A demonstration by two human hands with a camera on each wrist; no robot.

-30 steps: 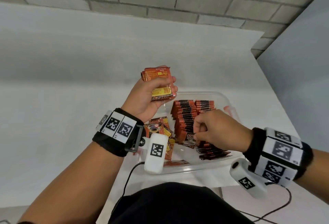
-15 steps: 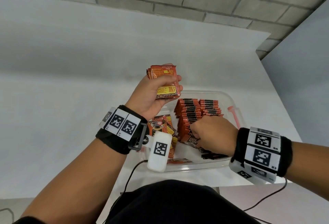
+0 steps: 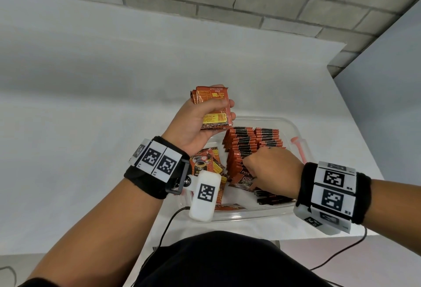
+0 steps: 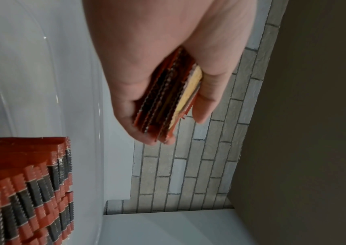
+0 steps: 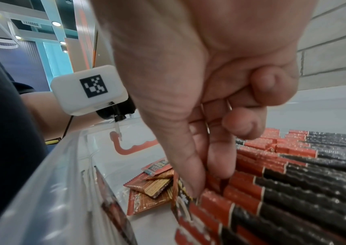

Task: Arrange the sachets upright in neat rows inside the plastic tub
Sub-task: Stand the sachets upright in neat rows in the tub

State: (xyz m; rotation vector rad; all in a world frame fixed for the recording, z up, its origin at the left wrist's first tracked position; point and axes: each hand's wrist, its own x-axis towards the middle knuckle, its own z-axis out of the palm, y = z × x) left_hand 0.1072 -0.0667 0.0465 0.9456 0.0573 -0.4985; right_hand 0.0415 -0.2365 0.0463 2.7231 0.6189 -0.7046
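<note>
L hand (image 3: 200, 125) fingers (image 4: 204, 99) clamp a stack of sachets (image 3: 214, 109) held above the plastic tub (image 3: 296, 127), far-left corner. R hand (image 3: 271, 168) fingers (image 5: 191, 169) curl down, pinching the front sachet (image 5: 183, 199) of the upright rows (image 3: 252, 143) just beyond the fingertips. Risks: rows look to lean toward the fingers w/ nothing bracing them, so letting go could domino them flat; L stack could fan out & slip. Room: bare tub floor left of R fingers, w/ loose sachets (image 5: 153, 187) lying flat there; near tub wall close under R wrist; counter (image 3: 79, 115) beyond L fingers
</note>
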